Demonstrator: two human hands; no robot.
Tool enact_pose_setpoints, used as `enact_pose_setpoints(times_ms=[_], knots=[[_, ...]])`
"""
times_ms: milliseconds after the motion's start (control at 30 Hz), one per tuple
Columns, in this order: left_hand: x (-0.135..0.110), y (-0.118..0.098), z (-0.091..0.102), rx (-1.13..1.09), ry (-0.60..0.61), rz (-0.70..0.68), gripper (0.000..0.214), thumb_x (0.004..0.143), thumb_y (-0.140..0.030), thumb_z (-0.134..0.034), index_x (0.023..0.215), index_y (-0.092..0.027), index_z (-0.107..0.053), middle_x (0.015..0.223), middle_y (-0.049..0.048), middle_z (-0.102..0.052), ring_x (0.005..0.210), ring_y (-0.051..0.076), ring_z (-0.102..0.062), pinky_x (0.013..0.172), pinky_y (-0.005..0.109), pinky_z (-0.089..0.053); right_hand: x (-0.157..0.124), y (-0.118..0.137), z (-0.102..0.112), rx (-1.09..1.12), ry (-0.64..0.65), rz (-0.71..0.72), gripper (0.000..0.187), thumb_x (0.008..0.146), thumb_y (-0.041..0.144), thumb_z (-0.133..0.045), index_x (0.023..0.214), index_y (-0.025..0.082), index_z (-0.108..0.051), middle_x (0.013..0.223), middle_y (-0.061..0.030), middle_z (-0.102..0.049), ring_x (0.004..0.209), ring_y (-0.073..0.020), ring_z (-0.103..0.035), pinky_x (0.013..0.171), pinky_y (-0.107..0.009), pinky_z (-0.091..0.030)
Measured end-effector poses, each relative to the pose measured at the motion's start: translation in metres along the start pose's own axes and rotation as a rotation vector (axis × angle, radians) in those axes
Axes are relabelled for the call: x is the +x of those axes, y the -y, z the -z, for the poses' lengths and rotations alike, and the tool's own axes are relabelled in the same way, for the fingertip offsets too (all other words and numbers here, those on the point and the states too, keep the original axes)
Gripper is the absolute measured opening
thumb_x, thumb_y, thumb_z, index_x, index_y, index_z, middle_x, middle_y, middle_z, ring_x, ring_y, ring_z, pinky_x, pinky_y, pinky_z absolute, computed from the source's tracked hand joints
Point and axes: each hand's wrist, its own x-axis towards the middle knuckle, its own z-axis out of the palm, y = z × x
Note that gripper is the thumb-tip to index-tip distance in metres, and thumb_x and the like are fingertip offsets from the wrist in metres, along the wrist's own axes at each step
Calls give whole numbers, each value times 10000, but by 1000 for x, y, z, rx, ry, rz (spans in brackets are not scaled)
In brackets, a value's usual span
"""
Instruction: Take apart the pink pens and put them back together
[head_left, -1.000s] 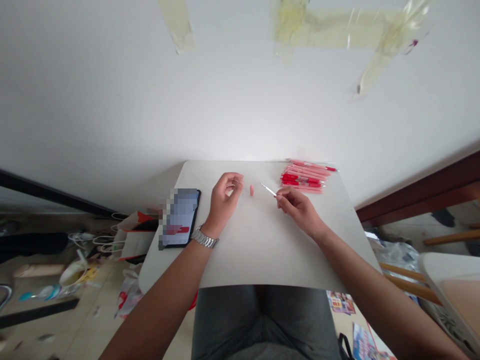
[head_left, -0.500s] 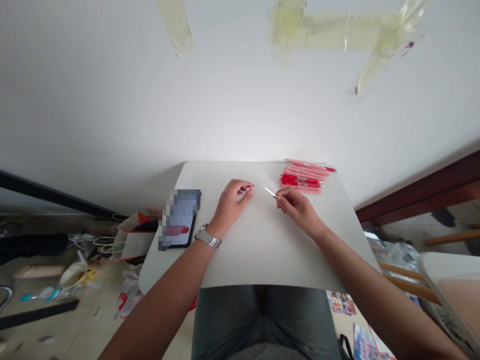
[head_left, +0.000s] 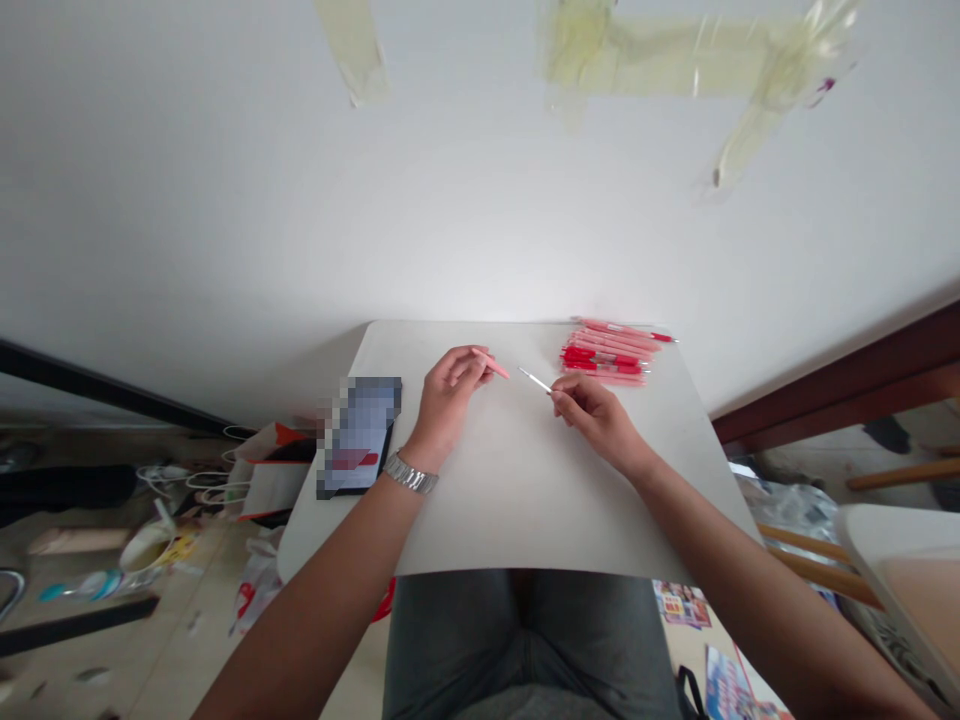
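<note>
My left hand (head_left: 451,388) is closed on a pink pen barrel (head_left: 491,364), pinched between thumb and fingers with one end pointing right. My right hand (head_left: 594,412) pinches a thin, whitish pen refill (head_left: 534,380). Its tip points up and left towards the barrel, and a small gap separates the two. Both hands are above the white table (head_left: 510,500). Beyond my right hand lies a pile of pink and red pens (head_left: 607,352) at the back right.
A phone (head_left: 360,435) with a blurred screen lies at the table's left side. The white wall (head_left: 465,200) rises behind the table. Bags (head_left: 270,470) stand on the floor to the left, and a white stool-like surface (head_left: 900,530) is at the right.
My left hand has turned and shifted slightly left and back, so the pink pen barrel now shows clearly in its fingers. My right hand with the refill has hardly moved.
</note>
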Motion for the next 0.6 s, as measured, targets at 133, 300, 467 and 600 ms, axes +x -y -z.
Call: enact_pose_setpoints(times_ms=[133,300,467,600], knots=[[3,0,1,-137,-40,64,304,911,-440,-817,1079,-199,-734,1080,61,-746,990,156,-732,949,294,-577,0,-1,0,-28,0,12,395,996,616,-655,973,222,-634,774,-13,-621,652,-148,-500,611,-310,-394],[3,-1,2,-230,-50,99,310,905,-417,-830,1100,-196,-734,1050,51,-744,981,144,-734,960,287,-573,1,-2,0,-57,3,15,409,996,630,-644,975,222,-630,769,-14,-625,651,-151,-504,626,-317,-398],[1,-4,1,-230,-20,100,284,927,-411,-810,1094,-196,-727,1055,53,-745,973,147,-745,979,301,-574,0,-3,-1,-74,2,11,409,999,631,-638,975,223,-633,771,-14,-627,664,-155,-514,634,-319,-399],[1,-6,0,-224,-1,93,277,935,-411,-801,1095,-201,-718,1045,49,-747,997,154,-748,1008,309,-569,0,-7,0,-85,6,3,380,1013,602,-634,984,223,-633,785,-11,-627,675,-153,-515,641,-315,-397]])
